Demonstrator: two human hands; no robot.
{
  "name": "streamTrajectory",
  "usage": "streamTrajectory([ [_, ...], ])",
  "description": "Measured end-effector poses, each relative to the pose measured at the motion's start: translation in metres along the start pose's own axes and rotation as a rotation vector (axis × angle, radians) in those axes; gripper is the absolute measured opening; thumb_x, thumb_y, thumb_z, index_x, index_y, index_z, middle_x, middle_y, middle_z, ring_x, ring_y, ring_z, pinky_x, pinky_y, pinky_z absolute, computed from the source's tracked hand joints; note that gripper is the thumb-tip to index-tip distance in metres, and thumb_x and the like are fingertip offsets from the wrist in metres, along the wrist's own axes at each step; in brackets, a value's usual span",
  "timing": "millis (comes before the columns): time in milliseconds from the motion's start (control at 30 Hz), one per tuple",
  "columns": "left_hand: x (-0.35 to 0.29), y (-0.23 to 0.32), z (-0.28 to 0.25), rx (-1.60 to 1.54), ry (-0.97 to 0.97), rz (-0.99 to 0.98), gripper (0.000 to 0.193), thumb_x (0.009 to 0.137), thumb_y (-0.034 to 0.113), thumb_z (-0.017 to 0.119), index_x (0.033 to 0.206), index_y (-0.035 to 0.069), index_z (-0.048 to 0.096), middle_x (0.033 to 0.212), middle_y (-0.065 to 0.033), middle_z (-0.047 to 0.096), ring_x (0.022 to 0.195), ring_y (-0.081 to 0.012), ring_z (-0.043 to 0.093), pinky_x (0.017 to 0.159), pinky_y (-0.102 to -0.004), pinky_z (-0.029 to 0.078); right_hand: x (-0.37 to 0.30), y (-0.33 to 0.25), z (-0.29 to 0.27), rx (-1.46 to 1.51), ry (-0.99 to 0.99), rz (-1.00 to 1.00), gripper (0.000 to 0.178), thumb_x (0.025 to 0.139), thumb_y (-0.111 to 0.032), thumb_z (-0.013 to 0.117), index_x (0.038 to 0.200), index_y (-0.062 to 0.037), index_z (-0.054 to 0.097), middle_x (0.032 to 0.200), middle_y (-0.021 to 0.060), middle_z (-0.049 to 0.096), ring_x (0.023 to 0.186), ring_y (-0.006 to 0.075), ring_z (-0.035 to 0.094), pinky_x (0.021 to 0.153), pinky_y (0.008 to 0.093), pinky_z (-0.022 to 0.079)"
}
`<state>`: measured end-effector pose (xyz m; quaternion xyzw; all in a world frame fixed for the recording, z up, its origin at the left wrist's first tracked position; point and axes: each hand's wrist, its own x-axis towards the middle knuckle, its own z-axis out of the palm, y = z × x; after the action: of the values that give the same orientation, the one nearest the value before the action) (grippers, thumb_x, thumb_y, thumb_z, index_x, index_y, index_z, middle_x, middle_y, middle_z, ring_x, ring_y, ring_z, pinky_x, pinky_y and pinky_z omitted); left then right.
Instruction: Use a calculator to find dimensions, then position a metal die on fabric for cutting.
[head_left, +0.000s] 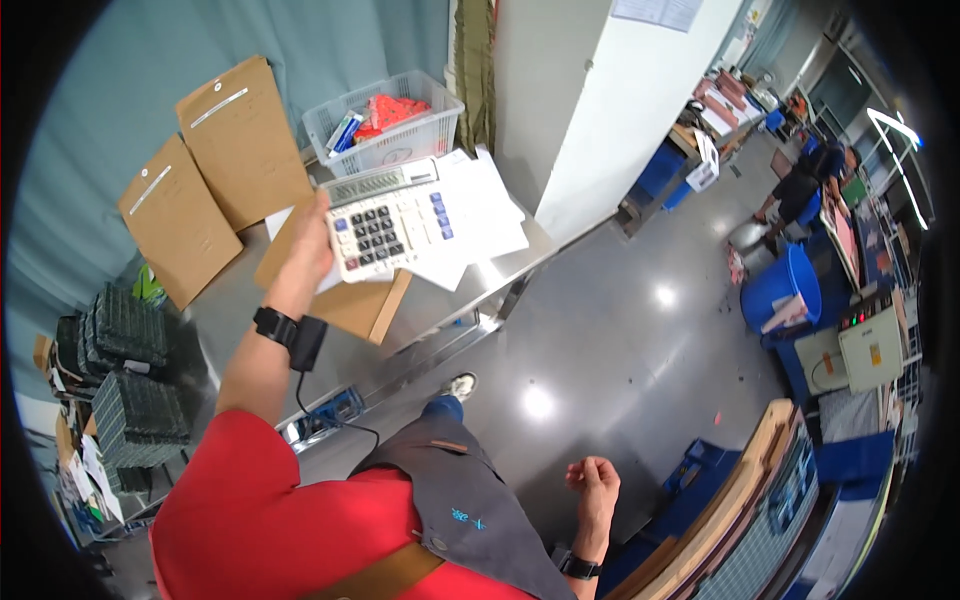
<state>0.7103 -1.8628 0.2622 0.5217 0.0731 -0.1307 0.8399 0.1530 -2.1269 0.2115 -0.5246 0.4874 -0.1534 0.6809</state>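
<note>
My left hand grips the left edge of a large cream desk calculator, which has dark and blue keys and a display along its far side. Below the calculator lie loose white papers and a brown cardboard file on a metal table. My right hand hangs low over the floor, apart from everything, its fingers curled in with nothing seen in them. Both wrists wear black straps, and a cable hangs from a small black box on the left one.
Two brown file folders lean against the curtain beside a grey plastic basket. Dark woven bundles sit at left. A white pillar rises past the table. Boards stand at right; a blue bin and another person are farther off.
</note>
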Motion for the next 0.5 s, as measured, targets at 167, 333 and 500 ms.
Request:
streamTrajectory([
  [167,0.15,0.047,0.033,-0.14,0.062,0.036,0.044,0.114,0.032,0.038,0.131,-0.005,0.055,0.121,-0.0194,0.068,0.104,-0.0311,0.07,0.092,-0.0458,0.06,0.076,-0.032,0.027,-0.041,0.028,0.043,0.021,0.106,-0.021,0.06,0.102,-0.0015,0.065,0.088,0.0112,0.074,0.071,0.0165,0.069,0.063,0.0289,0.055],
  [333,0.31,0.05,0.029,-0.229,0.191,0.181,0.046,0.115,0.032,0.03,0.131,-0.004,0.053,0.128,-0.0221,0.065,0.107,-0.0352,0.069,0.095,-0.0498,0.06,0.128,-0.099,0.082,-0.091,0.009,0.038,0.025,0.103,-0.024,0.065,0.101,0.0011,0.065,0.089,0.0121,0.074,0.074,0.0172,0.07,0.069,0.0299,0.056],
  [500,0.402,0.01,0.025,-0.124,0.427,0.142,0.043,0.115,0.031,0.033,0.132,-0.003,0.054,0.125,-0.0196,0.066,0.103,-0.0332,0.07,0.09,-0.0494,0.061,0.168,-0.121,0.097,-0.198,0.008,0.048,0.028,0.103,-0.025,0.066,0.101,0.0029,0.064,0.089,0.0128,0.074,0.074,0.0177,0.069,0.071,0.0308,0.056],
])
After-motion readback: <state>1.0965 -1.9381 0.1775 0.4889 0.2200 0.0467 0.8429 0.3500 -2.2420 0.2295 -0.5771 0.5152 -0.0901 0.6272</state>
